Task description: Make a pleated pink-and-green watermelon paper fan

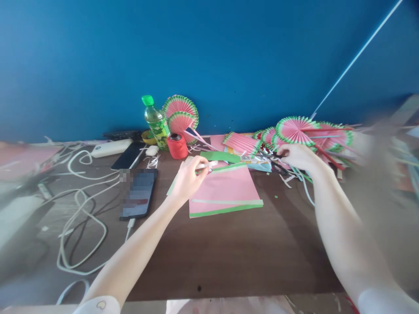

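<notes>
My left hand (188,176) is closed in a pinch on a narrow white piece of what looks like tape (212,164), held over the far left part of a pink paper sheet (225,187). That sheet lies on the table, with green bands and pale strips along its near and far edges. A green paper strip (221,157) rests just beyond it. To the right, my right hand (296,157) reaches to the pile at the back, its fingers closed on dark scissors (277,158), partly hidden among paper scraps.
Pleated pink-and-green paper fans (296,131) lie at the back right. Another fan (180,109) stands by a green-capped bottle (155,120) and a red roll (177,147). Phones (140,194) and a tangled white cable (81,209) occupy the left of the brown table (242,257).
</notes>
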`<action>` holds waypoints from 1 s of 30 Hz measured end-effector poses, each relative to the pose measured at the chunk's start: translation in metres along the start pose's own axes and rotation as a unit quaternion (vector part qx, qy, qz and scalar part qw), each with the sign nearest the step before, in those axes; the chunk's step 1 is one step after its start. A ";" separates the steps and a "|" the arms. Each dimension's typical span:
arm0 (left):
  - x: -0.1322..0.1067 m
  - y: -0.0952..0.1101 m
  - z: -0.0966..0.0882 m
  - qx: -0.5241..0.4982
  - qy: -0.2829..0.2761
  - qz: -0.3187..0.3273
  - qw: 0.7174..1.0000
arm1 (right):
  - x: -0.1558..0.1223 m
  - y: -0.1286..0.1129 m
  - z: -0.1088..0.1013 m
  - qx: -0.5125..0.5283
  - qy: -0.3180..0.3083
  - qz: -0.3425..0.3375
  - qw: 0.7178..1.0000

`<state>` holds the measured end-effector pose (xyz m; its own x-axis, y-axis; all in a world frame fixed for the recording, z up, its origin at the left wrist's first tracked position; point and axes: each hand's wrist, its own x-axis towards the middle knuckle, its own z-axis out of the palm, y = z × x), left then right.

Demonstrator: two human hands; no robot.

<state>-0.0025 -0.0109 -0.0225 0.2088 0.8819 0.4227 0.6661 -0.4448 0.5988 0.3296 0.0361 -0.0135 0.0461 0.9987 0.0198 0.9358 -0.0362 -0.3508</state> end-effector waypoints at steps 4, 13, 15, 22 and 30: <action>0.001 -0.004 0.000 0.033 0.008 0.018 0.999 | -0.005 -0.017 -0.005 0.059 -0.013 -0.039 0.997; 0.003 -0.011 0.003 0.082 0.002 0.043 0.996 | -0.011 -0.037 0.006 0.237 -0.159 -0.078 0.955; 0.003 -0.014 0.003 0.092 -0.003 0.053 0.994 | -0.012 -0.041 0.005 0.284 -0.158 -0.114 0.939; 0.006 -0.018 -0.002 0.101 -0.018 0.073 0.992 | -0.019 -0.061 0.005 0.458 -0.192 -0.140 0.856; 0.009 -0.019 -0.008 0.097 0.005 0.058 0.994 | -0.016 -0.062 0.014 0.555 -0.269 -0.117 0.778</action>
<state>-0.0188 0.0040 -0.0252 0.2861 0.8246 0.4880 0.7637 -0.5038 0.4036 0.2657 0.0227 -0.0054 -0.5124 0.8544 -0.0862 0.0039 -0.0980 -0.9952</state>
